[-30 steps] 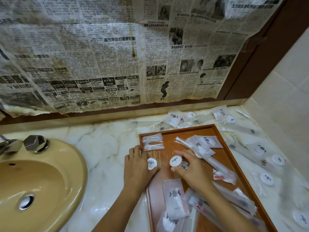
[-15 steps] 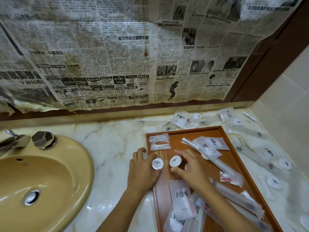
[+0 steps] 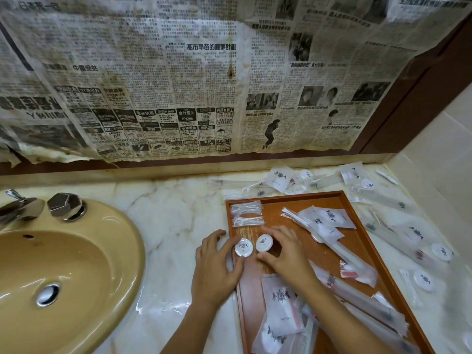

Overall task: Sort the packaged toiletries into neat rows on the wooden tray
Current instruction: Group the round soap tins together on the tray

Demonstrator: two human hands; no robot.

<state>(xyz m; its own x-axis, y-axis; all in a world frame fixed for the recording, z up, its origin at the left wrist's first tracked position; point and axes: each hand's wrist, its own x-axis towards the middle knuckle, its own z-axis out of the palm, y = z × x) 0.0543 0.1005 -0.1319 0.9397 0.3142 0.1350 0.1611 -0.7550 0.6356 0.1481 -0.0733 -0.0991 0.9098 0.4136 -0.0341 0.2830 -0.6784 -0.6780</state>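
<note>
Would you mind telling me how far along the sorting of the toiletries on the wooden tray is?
Early stage. Done: two floss-pick packets lie stacked at the wooden tray's far left corner. In hand: the left hand and right hand each hold a round white soap, side by side just below them. Left: the jumbled sachets on the tray and many packets strewn on the marble counter.
</note>
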